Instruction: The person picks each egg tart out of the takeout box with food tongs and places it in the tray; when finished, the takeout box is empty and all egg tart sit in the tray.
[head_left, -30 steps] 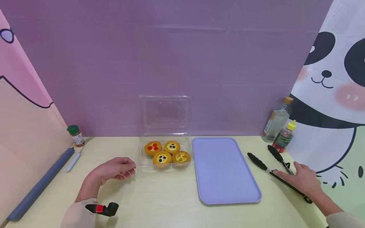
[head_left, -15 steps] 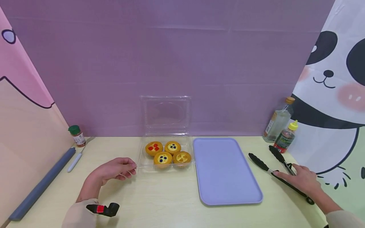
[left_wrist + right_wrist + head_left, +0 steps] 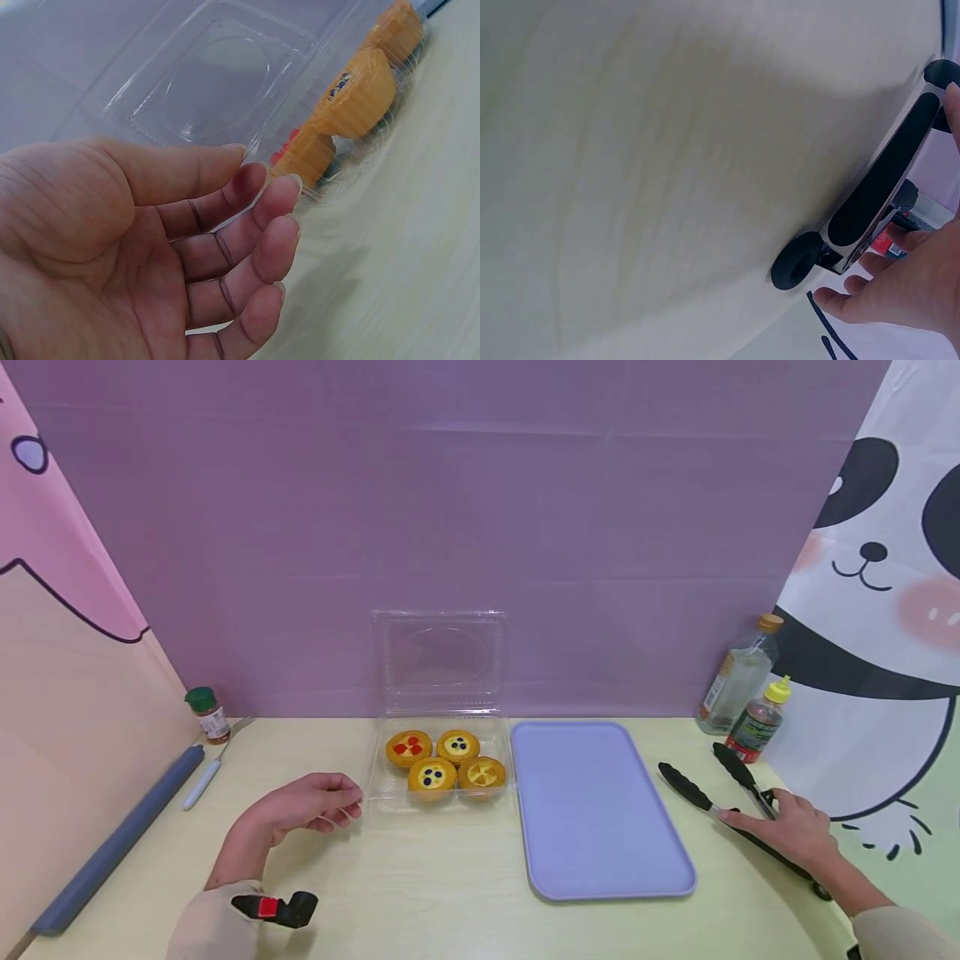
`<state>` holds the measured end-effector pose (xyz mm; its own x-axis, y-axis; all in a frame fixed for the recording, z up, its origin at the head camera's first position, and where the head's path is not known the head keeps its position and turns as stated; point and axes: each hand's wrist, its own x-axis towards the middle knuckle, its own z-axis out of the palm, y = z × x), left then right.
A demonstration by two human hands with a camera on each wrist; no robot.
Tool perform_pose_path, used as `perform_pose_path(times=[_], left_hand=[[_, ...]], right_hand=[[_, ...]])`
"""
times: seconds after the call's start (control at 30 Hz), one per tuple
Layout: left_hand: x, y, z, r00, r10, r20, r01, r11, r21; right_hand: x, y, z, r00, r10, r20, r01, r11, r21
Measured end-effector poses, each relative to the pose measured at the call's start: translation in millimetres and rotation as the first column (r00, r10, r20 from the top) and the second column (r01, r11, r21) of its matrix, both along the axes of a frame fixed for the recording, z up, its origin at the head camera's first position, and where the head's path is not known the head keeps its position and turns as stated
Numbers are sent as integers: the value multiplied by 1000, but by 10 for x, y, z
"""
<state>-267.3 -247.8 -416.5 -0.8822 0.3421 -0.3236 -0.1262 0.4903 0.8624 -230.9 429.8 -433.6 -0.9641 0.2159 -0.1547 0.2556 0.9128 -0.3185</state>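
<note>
Several egg tarts (image 3: 432, 774), topped with red or dark pieces or a yellow pattern, sit in a clear plastic box (image 3: 390, 793) with its lid (image 3: 442, 660) raised. At the box's near left corner, my left hand (image 3: 311, 806) pinches the rim between thumb and index finger; the other fingers curl loosely in the left wrist view. On the right, my right hand (image 3: 798, 835) grips black-and-steel tongs (image 3: 686, 785), whose arms stand spread. The thumb lies along one arm and the fingers wrap the other side, partly hidden in the right wrist view.
A lavender tray (image 3: 600, 810) lies between box and tongs. Back right stand a clear bottle (image 3: 735, 681) and a yellow-capped bottle (image 3: 757, 722). At left are a green-capped jar (image 3: 210, 714), a fork (image 3: 206, 781) and a long blue-grey bar (image 3: 120, 843).
The head view has shifted slightly, so everything appears a little further right. Both hands keep their places on the box and tongs.
</note>
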Motion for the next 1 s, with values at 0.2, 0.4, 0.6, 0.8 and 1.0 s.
perform_pose_path(times=[0.2,0.4,0.6,0.8,1.0], left_hand=[[1,8,7,1000,5,3,-5,1000,1],[-2,9,10,1000,6,3,-6,1000,3],[3,9,10,1000,6,4,-6,1000,2],[18,-1,55,1000,12,0,-12,1000,-4],[31,-1,60,1000,14,-2,-14,1000,0]], right_hand=[[4,-6,-29,999,-6,-38,6,1000,9],[6,-2,-18,1000,-9,-30,9,1000,15],[5,9,-25,1000,2,-2,-2,1000,13],[-39,4,-33,999,15,-29,-15,1000,24],[-14,-12,-38,999,6,-37,-6,1000,7]])
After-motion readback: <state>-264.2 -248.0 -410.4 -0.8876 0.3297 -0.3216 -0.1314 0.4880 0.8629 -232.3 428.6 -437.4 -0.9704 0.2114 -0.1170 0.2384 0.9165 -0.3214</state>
